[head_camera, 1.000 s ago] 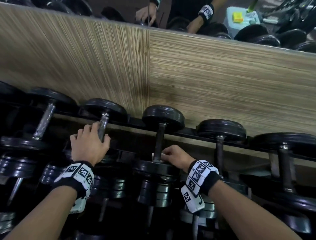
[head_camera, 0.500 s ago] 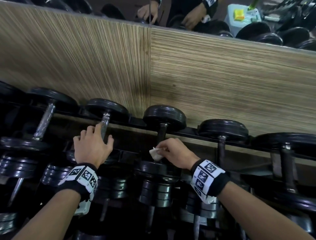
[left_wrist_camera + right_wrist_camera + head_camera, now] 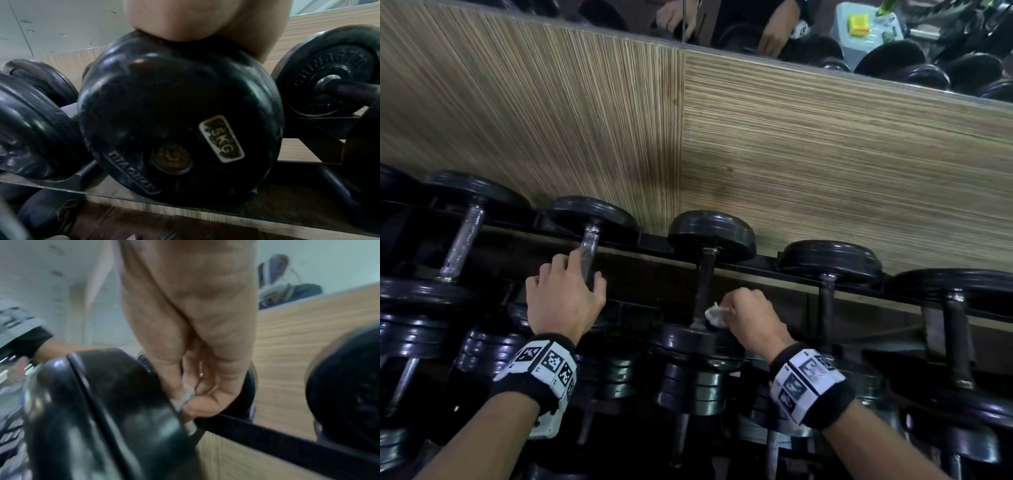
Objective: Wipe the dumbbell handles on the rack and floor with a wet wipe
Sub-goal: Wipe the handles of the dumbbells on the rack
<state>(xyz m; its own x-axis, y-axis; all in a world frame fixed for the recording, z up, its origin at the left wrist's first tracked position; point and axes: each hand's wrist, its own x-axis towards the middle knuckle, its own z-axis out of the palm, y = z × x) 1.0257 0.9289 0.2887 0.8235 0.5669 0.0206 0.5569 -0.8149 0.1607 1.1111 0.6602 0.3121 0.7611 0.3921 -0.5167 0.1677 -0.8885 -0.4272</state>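
Black dumbbells lie in a row on the rack, handles pointing toward me. My left hand holds the pale steel handle of the second dumbbell, index finger on one side and thumb on the other. In the left wrist view the heel of that hand rests on a plate marked 5KG. My right hand pinches a crumpled white wet wipe against the lower end of the dark handle of the middle dumbbell. The right wrist view shows the wipe squeezed between fingertips beside that dumbbell's near plate.
A striped wood-look wall panel rises right behind the rack, with a mirror above it reflecting my hands and more weights. More dumbbells sit to the right, and a lower tier of plates lies under my wrists.
My right hand shifted around the base of the dark handle, and the wipe now shows at the handle's right side. My left hand stayed on its handle, index finger stretched further up.
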